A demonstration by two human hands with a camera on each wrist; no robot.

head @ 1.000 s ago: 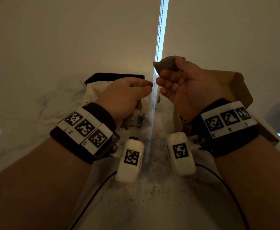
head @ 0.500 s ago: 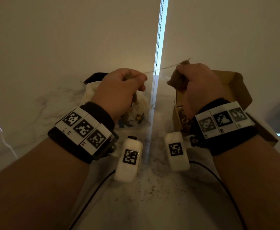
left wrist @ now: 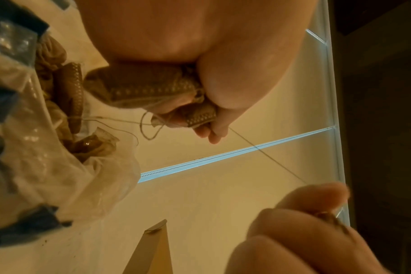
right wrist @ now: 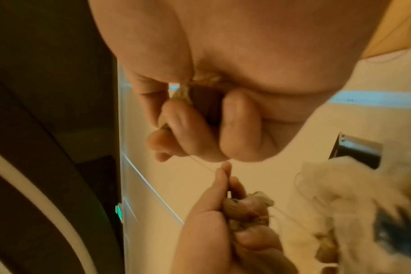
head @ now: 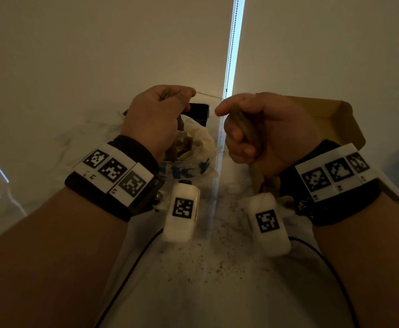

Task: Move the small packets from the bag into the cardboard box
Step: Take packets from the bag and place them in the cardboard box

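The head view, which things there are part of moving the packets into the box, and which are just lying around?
Part of the job:
- plastic bag with packets still inside
- cardboard box, open
- packet in the left hand
- packet in the right hand
- thread stretched between the two hands

Just lying around:
- black tray behind the bag
- crumbs on the table

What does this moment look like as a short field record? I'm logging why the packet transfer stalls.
left hand: grips a bunch of brown packets above the bag
right hand: grips one brown packet
thread: stretched taut between the two hands
bag: clear plastic, open, more packets inside
cardboard box: open, behind the right hand
table: marbled white, scattered with brown crumbs
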